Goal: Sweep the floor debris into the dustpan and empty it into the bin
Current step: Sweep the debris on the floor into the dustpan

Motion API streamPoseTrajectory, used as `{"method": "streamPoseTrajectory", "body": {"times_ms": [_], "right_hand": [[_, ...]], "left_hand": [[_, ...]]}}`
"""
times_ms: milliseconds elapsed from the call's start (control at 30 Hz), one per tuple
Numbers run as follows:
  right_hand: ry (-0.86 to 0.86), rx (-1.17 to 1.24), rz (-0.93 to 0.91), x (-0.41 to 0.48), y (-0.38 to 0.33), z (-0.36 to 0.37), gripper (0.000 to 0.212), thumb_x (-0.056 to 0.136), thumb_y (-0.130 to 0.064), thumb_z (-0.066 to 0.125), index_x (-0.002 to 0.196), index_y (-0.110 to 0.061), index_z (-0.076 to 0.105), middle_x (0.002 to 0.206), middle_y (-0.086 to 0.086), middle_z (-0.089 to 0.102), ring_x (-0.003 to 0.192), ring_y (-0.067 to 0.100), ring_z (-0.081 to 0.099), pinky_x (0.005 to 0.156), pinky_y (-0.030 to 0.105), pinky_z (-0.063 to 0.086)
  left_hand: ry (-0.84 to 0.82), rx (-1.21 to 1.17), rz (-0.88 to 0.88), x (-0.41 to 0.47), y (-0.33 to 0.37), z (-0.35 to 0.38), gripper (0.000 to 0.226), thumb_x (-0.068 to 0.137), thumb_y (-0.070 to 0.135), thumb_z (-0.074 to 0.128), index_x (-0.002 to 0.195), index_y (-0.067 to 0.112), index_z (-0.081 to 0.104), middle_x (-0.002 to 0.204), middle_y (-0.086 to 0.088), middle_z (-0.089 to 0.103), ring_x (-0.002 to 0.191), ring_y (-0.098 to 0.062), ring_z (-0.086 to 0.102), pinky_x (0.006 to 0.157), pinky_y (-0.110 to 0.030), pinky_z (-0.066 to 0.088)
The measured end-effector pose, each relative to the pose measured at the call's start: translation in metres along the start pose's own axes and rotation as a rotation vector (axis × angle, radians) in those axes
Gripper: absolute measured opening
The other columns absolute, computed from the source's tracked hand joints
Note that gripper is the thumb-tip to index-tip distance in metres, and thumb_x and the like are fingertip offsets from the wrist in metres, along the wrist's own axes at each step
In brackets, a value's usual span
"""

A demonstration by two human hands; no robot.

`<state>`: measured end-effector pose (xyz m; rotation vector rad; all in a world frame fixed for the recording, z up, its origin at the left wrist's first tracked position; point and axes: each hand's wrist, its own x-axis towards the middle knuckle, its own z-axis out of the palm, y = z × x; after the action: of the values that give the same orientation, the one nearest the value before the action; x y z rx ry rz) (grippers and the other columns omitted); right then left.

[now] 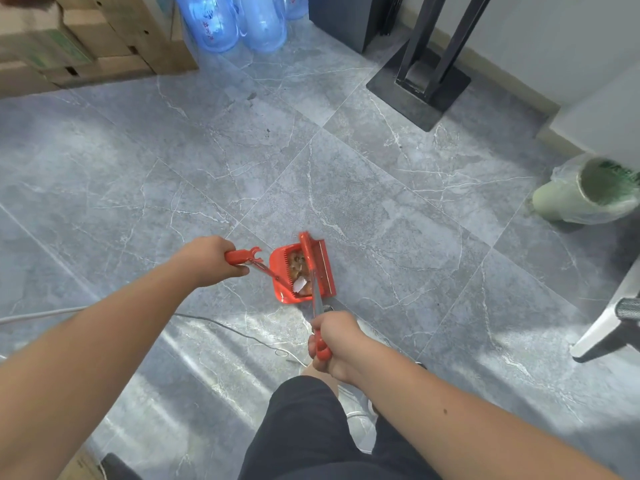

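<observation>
The left hand (pixel 211 261) is closed around the red grip of the dustpan's long handle, and the right hand (pixel 332 342) is closed around the red grip of the broom (pixel 313 271). The two hands are apart, the left ahead and to the side, the right nearer the body.

The red dustpan (pixel 278 271) sits on the grey tiled floor (pixel 398 209) just ahead of both hands and between them, its mouth turned toward the broom head, which lies across the opening. Inside it is a small heap of brownish debris (pixel 299 266) with a white scrap. Whether the broom's bristles touch the pan lip or rest a little inside it is hard to tell from this angle.

The pan looks like thin, stiff plastic on a slim metal shaft, so it should be light and easy to tip. The load appears loose and dry, likely to slide out if the mouth drops. Holding at the handle grip, as the left hand does, suits carrying it, provided the mouth stays tilted up; the broom head could cover the opening on the way.

The lined bin (pixel 588 192) stands well to the right of the right hand and farther out, near the wall, so emptying is not yet done.
</observation>
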<state>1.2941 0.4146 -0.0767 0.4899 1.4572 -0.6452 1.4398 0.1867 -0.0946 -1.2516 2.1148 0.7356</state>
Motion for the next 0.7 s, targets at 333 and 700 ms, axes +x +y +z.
{"method": "streamPoseTrajectory", "body": {"times_ms": [333, 700], "right_hand": [[0.059, -0.051, -0.038, -0.015, -0.002, -0.028, 0.013, 0.093, -0.009, 0.040, 0.088, -0.010, 0.052, 0.047, 0.002, 0.041, 0.031, 0.013, 0.040, 0.034, 0.015, 0.028], [0.140, 0.066, -0.117, -0.053, -0.038, -0.070, 0.026, 0.093, -0.003, 0.041, 0.068, -0.010, 0.046, 0.041, 0.002, 0.039, 0.032, 0.012, 0.034, 0.034, 0.013, 0.024]], "left_hand": [[0.091, -0.012, 0.058, -0.005, 0.018, -0.015, 0.036, 0.087, 0.049, 0.071, 0.068, 0.021, 0.061, 0.065, 0.001, 0.059, 0.062, -0.018, 0.057, 0.055, -0.029, 0.038], [0.164, -0.022, 0.128, 0.004, 0.082, -0.059, 0.036, 0.087, 0.050, 0.070, 0.074, 0.017, 0.063, 0.067, -0.001, 0.061, 0.063, -0.017, 0.057, 0.056, -0.031, 0.039]]}}
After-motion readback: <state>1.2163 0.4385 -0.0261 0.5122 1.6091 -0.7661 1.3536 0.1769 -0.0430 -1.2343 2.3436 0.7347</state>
